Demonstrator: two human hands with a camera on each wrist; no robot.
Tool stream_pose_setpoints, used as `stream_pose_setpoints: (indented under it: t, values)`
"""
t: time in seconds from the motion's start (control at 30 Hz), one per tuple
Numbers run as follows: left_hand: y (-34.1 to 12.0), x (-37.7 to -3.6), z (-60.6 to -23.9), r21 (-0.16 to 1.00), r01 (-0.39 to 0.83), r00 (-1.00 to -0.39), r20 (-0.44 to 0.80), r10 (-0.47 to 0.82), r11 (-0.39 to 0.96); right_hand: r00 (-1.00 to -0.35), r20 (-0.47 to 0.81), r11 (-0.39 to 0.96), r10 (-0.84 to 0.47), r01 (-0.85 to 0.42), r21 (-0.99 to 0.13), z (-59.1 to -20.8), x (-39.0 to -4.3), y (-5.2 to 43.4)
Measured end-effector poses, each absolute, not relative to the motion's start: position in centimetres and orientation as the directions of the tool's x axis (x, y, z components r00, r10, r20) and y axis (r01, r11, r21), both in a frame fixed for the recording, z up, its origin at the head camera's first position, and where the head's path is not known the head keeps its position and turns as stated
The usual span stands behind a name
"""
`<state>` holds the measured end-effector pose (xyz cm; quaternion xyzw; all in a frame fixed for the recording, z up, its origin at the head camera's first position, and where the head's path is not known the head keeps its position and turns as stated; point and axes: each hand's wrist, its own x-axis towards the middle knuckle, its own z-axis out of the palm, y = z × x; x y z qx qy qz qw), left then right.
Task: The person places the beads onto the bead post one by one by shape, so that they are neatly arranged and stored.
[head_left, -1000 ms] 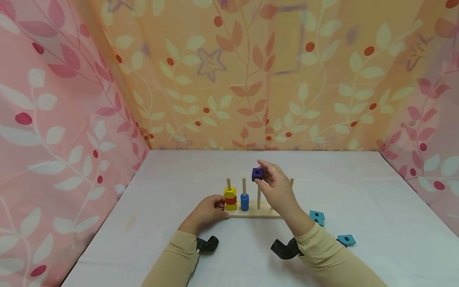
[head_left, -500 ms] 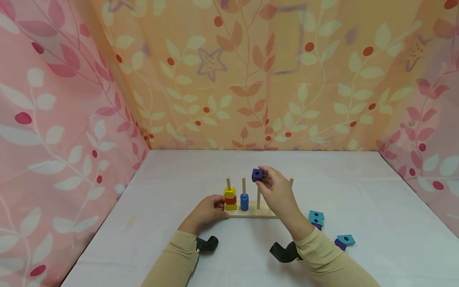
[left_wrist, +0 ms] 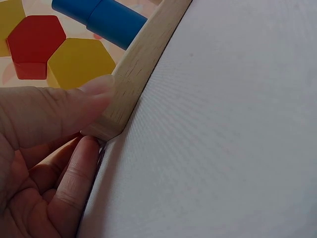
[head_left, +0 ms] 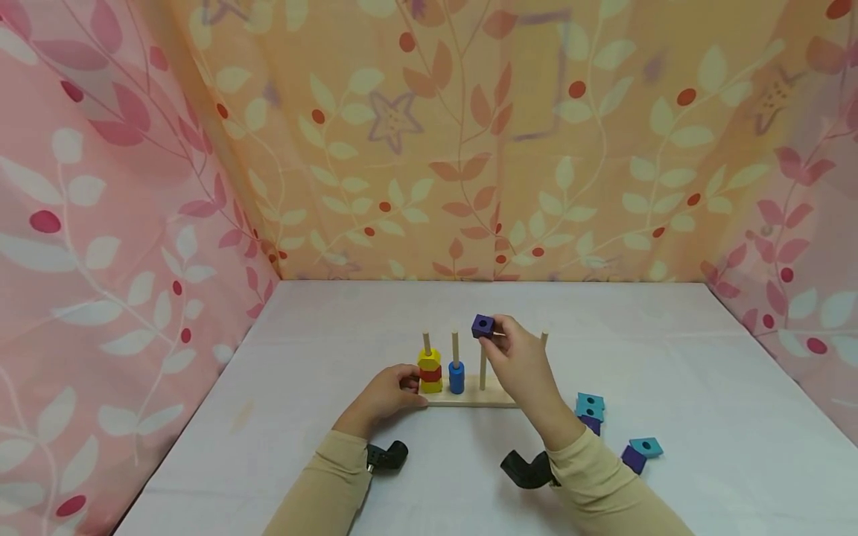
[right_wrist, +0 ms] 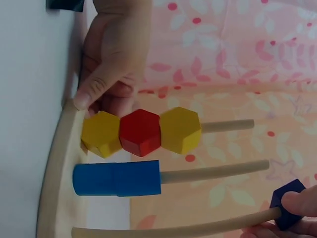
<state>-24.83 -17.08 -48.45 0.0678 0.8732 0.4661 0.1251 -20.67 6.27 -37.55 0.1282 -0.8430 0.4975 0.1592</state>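
My right hand (head_left: 526, 368) pinches a purple square block (head_left: 482, 325) with a hole through it, between thumb and fingers. In the right wrist view the block (right_wrist: 287, 220) is right at the tip of the third peg (right_wrist: 198, 228). My left hand (head_left: 383, 394) grips the left end of the wooden peg base (head_left: 469, 400), thumb on top in the left wrist view. Beside those fingers, the first peg carries two yellow hexagonal blocks (right_wrist: 179, 130) with a red one (right_wrist: 140, 133) between. Two blue cylinders (right_wrist: 117, 178) are stacked on the second peg.
Right of the base lie teal blocks (head_left: 590, 406) with a purple block (head_left: 590, 424) against them. Nearer me are another teal block (head_left: 646, 447) and purple block (head_left: 633, 459). Another peg top (head_left: 544, 339) shows behind my right hand. Black wrist devices (head_left: 389, 455) hang at both cuffs.
My right hand has come down slightly, its fingers lower behind the purple block, which stays at the peg top. The right forearm shifted left, uncovering purple blocks. My left hand stays put.
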Motion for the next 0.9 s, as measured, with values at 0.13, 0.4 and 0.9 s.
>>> stream_pose_setpoints:
  t: [0.13,0.4,0.9]
  values:
    - [-17.0,-24.8,-48.5,0.837,0.010,-0.959,-0.147,0.242,0.547,-0.931,0.358,0.495,-0.073,-0.346,-0.797,-37.2,-20.7,6.6]
    - [-17.1,-24.7,-48.1,0.830,0.056,-0.957,-0.115,0.268,0.555,-0.937,0.341,0.497,-0.079,-0.333,-0.801,-37.4,-20.9,6.7]
    - [-17.0,-24.7,-48.0,0.834,0.040,-0.958,-0.124,0.258,0.551,-0.890,0.452,0.631,-0.061,-0.385,-0.674,-37.1,-21.1,7.8]
